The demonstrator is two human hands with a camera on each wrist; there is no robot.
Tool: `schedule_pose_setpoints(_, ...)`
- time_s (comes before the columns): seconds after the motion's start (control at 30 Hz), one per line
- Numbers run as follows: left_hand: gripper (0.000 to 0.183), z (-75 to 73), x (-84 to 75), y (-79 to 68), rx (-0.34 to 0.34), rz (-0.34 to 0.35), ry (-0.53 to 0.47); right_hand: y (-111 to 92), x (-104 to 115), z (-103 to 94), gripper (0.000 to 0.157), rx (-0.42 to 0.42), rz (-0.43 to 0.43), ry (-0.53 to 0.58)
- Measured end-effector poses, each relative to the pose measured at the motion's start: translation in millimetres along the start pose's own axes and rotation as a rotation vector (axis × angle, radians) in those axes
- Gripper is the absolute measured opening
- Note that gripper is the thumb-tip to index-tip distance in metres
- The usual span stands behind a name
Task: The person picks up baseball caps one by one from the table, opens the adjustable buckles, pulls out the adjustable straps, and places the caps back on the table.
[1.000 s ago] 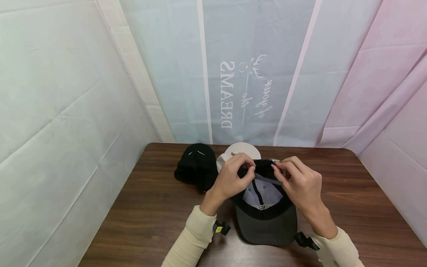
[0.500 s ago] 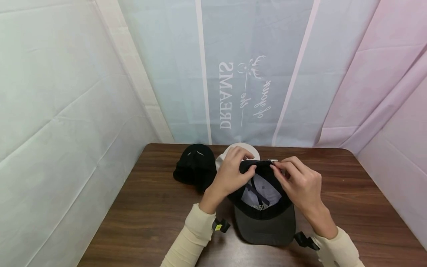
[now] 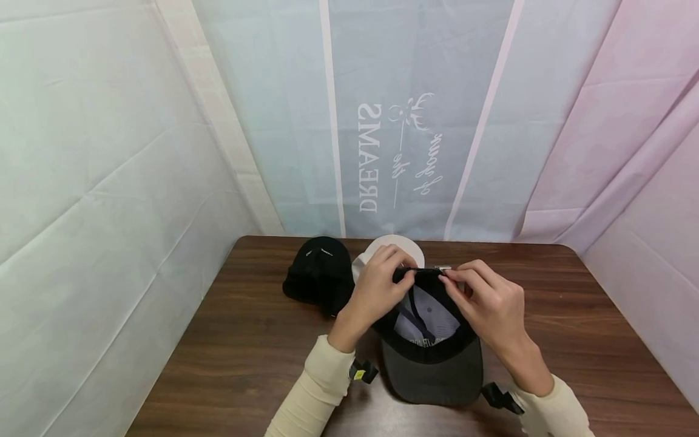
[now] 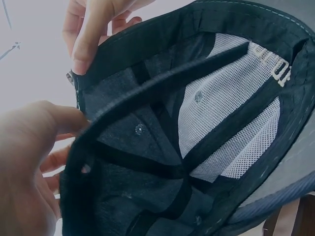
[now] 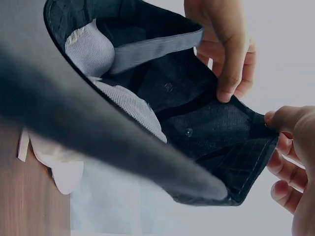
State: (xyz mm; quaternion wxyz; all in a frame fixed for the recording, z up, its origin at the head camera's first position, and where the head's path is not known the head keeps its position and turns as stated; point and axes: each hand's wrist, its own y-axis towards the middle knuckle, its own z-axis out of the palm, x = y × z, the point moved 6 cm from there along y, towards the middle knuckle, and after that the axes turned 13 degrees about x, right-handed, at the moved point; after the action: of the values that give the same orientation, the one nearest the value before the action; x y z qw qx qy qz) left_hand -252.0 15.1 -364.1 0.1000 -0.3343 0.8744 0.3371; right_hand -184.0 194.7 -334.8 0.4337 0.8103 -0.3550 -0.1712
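A dark baseball cap is held upside down over the table, brim toward me, its pale mesh lining showing. My left hand pinches the cap's back edge between thumb and fingers. On the same edge, a little to the right, the thumb and fingers of my right hand grip beside a small metal buckle. A dark strap runs loose from the back edge into the crown, its free end lying near the raised lettering.
Behind my left hand a black cap rests on the wooden table. Next to it is a white cap, partly hidden by that hand. Fabric curtains hang around the table's back and sides.
The strap's loose end has come into view inside the crown. My left fingers spread for a moment and have closed on the back edge again. My right hand has hardly moved.
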Motion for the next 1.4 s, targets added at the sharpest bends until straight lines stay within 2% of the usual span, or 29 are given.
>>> schedule_pose_setpoints(0.23,0.006,-6.8,3.0,-1.7,-0.061,0.012,-0.035,-0.9,-0.2,4.4,0.035,0.065,-0.002,0.013)
schedule_pose_setpoints(0.5,0.006,-10.9,8.0,-2.4,-0.089,0.006,-0.077,-2.7,-1.3,8.9,0.034,0.124,0.0,0.003)
schedule_pose_setpoints(0.77,0.008,-15.3,14.7,-5.5,-0.111,-0.042,-0.145,-7.7,-3.8,15.1,0.035,0.207,0.001,0.032)
schedule_pose_setpoints(1.0,0.009,-20.2,19.4,-8.5,-0.125,-0.071,-0.172,-12.7,-6.7,18.3,0.036,0.322,0.019,0.044)
schedule_pose_setpoints(1.07,0.009,-21.8,21.0,-9.0,-0.136,-0.071,-0.184,-14.6,-8.0,19.4,0.033,0.351,0.025,0.041)
schedule_pose_setpoints(1.23,0.011,-26.8,25.5,-10.4,-0.173,-0.062,-0.176,-19.4,-10.9,22.4,0.013,0.418,0.038,0.026)
schedule_pose_setpoints(1.4,0.012,-31.7,29.3,-11.9,-0.201,-0.053,-0.181,-22.3,-12.1,22.9,0.019,0.44,0.039,0.016)
